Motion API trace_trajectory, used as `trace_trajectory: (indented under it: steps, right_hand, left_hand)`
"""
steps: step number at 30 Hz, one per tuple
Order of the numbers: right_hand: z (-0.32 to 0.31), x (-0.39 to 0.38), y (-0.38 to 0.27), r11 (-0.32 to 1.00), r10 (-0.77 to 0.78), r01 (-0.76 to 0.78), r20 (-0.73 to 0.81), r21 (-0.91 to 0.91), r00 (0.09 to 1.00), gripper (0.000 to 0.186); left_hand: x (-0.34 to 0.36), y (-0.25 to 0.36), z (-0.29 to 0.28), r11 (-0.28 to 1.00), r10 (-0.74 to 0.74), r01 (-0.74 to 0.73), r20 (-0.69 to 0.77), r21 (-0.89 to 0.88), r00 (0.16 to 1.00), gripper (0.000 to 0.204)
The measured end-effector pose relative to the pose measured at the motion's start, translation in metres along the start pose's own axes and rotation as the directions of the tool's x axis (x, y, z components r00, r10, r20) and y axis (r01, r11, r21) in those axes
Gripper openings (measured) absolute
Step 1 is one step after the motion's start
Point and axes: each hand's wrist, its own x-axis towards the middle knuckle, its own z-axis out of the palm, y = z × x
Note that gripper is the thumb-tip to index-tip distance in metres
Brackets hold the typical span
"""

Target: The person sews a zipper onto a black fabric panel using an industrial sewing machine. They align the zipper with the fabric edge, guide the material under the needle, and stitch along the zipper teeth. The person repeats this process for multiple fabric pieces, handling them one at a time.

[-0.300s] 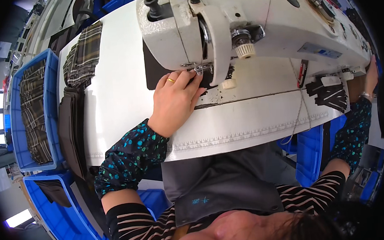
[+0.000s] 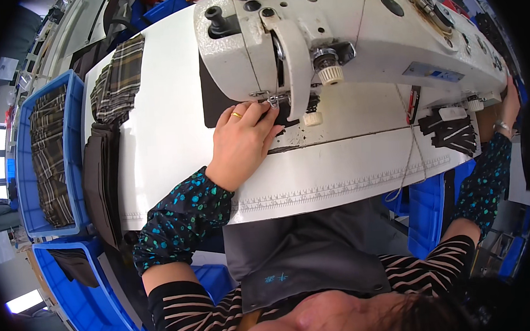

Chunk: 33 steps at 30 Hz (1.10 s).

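My left hand (image 2: 241, 145), with a gold ring, has its fingers curled together on dark fabric (image 2: 215, 102) beside the presser foot (image 2: 273, 100) of a white sewing machine (image 2: 355, 57); their tips hold the fabric down. My right hand (image 2: 510, 102) is at the machine's far right end, fingers curved round a part that is mostly hidden. A red-and-black tool (image 2: 412, 105) and a bundle of black strips (image 2: 448, 133) lie under the machine's arm, near a looped cord (image 2: 416, 150).
On the left are plaid fabric (image 2: 117, 77), a dark folded stack (image 2: 102, 175), a blue bin of plaid pieces (image 2: 76, 146) and a lower blue bin (image 2: 91, 303). The white table (image 2: 166, 141) has a ruler along its curved front edge. More blue bins (image 2: 425, 210) sit below it.
The view has shifted slightly. My left hand stays at the presser foot and my right hand at the machine's right end, with little visible movement of either.
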Motion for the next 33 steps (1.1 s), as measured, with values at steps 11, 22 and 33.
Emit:
trace_trajectory:
  steps: [11,22,33]
  right_hand:
    - [0.022,-0.061,-0.041,0.721,0.448,-0.325,-0.054,0.612,0.893,0.057]
    - [0.019,-0.062,-0.041,0.670,0.468,-0.344,-0.014,0.658,0.884,0.055]
    - [0.010,-0.057,-0.021,0.545,0.484,-0.393,0.104,0.741,0.869,0.051]
  left_hand:
    - [0.004,0.027,0.009,0.984,0.081,-0.086,0.038,0.157,0.996,0.049]
    - [0.000,0.011,-0.006,0.992,0.123,-0.128,0.163,0.016,0.979,0.041]
    - [-0.011,0.010,-0.004,0.992,0.110,-0.113,0.062,0.046,0.992,0.027]
